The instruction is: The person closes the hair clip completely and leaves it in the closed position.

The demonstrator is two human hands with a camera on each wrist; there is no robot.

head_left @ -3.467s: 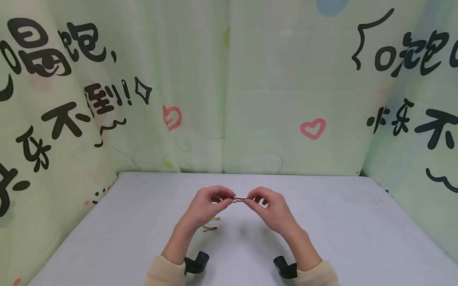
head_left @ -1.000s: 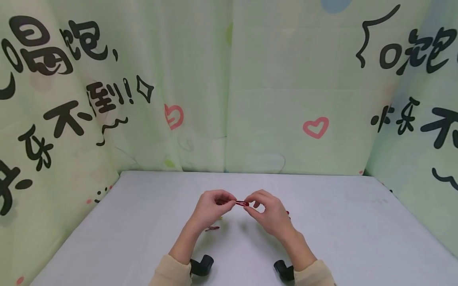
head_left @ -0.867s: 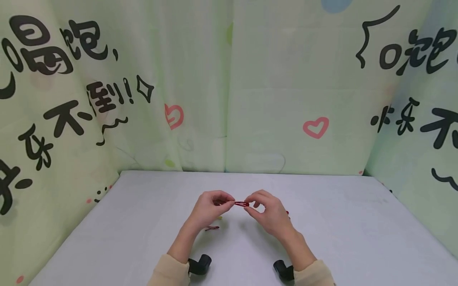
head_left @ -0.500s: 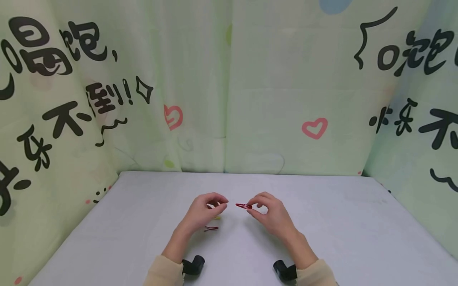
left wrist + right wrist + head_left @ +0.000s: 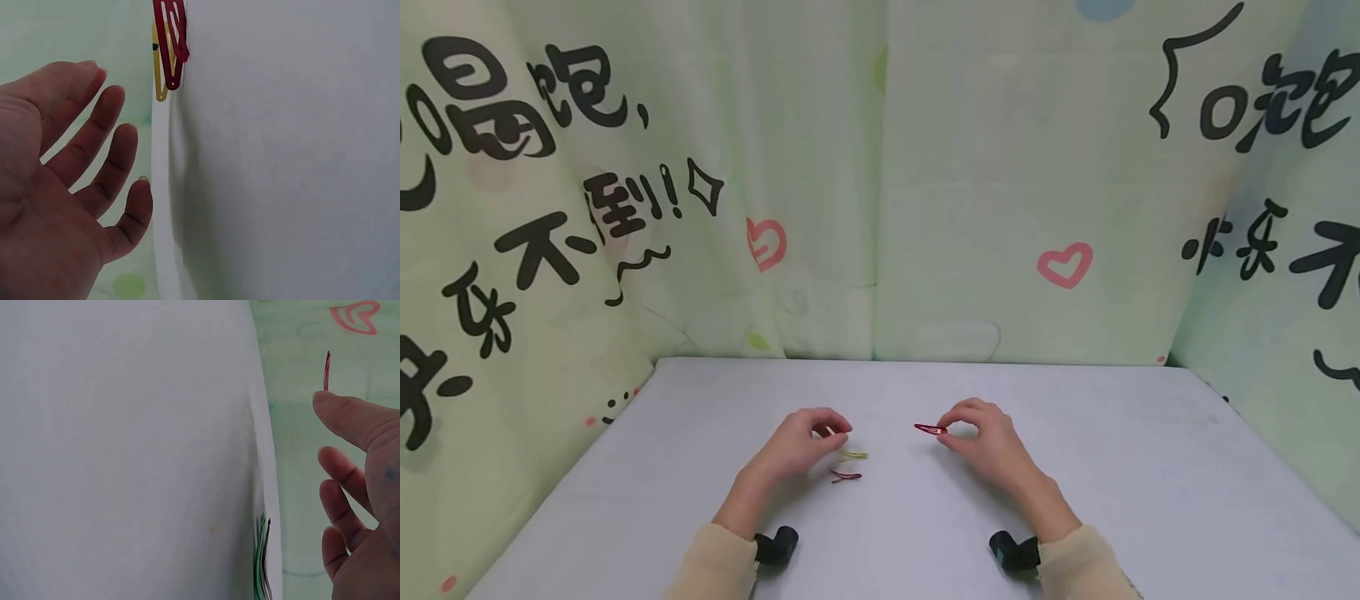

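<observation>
Now the two hands have drifted apart over the pale grey desk [image 5: 1075,467], which fills the lower half of the head view beneath green curtains printed with black characters and pink hearts. A second ago both hands met at the middle of the frame, each pinching one end of a red hair clip; since then the left has let go. The right hand [image 5: 992,442], right of centre, alone pinches the red hair clip [image 5: 930,429] between thumb and fingertip, its grip closed on one end while the free end points left, raised just above the desk. The left hand [image 5: 797,442], left of centre, is open and empty, fingers loosely spread in the left wrist view. Just to its right, on the desk, lie a yellow clip [image 5: 853,455] and a second red clip [image 5: 846,477]. So the two-handed work on the held clip looks finished, and it rests with the right hand alone.
</observation>
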